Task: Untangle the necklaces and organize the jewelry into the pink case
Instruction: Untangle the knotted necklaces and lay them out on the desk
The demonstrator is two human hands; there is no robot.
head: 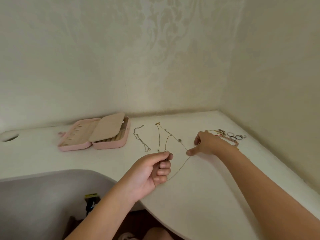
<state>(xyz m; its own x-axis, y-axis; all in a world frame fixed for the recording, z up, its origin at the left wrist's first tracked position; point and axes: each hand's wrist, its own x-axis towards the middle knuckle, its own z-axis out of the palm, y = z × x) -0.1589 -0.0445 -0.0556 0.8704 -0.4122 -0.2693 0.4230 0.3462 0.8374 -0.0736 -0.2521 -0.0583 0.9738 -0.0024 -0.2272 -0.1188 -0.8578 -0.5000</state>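
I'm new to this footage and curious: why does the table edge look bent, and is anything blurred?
Head view: wide-angle lens bows the table edge; light is dim and even, with faint shadows; the far rings and thin gold necklace look soft, their detail lost.

**Both hands working at the bench**

The left arm is reaching in from the lower left; the left hand is curling its fingers, thumb and forefinger pinching a gold chain; the right arm is stretching across from the lower right; the right hand is lying palm down, its thumb pointing straight towards the left hand and touching the chain, its fingertips arching onto the bench.
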